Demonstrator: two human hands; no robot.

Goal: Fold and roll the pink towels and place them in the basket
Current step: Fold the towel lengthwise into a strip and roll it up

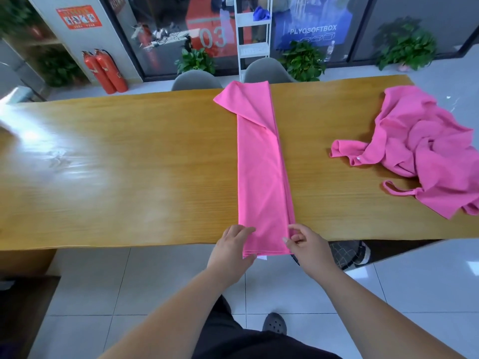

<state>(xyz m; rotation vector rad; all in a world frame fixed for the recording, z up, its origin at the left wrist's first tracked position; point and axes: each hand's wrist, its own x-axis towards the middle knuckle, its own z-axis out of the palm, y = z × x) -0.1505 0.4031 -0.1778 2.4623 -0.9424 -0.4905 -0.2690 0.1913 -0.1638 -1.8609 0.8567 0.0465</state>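
Observation:
A pink towel (261, 164) lies folded into a long narrow strip across the wooden table (129, 164), its near end hanging just over the front edge and its far left corner flared out. My left hand (230, 248) grips the near left corner of the strip. My right hand (305, 242) pinches the near right corner. A crumpled pile of pink towels (427, 151) sits at the table's right side. No basket is in view.
Two grey chairs (197, 80) stand behind the table's far edge, with a white shelf rack (254, 40), potted plants and red fire extinguishers (106, 71) beyond. Another person's shoe (350, 252) shows under the table at the right. White tiled floor lies below me.

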